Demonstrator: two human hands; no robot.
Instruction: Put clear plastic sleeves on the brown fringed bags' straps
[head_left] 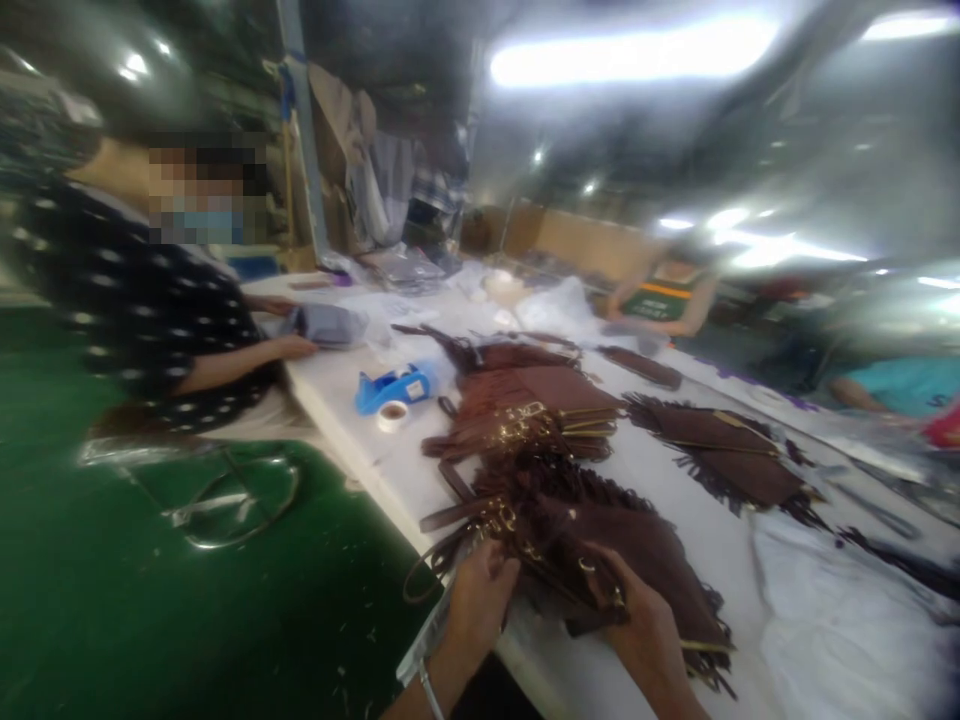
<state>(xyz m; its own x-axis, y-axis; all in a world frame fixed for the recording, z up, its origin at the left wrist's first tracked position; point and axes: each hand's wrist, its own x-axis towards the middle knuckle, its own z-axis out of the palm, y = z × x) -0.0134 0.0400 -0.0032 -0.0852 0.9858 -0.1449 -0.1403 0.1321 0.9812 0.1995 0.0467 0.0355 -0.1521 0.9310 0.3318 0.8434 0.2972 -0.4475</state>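
A dark brown fringed bag [637, 540] with gold hardware lies at the table's near edge, in front of me. My left hand [484, 590] is closed in a pinch at the bag's straps, beside gold rings and clasps. On the other side, my right hand [641, 605] is closed round a brown strap [589, 610] with a gold clasp at its end. Blur hides the exact grip of the fingertips. Just beyond lies a stack of reddish-brown bags [525, 400] with several gold clasps.
Left of the stack stand a blue tape dispenser [394, 388] and a tape roll [392, 416] on the white table [360, 440]. More fringed bags [720, 450] lie to the right, near white sheeting [847, 610]. A co-worker in a dotted top [150, 300] sits at left, handling a grey packet [330, 325].
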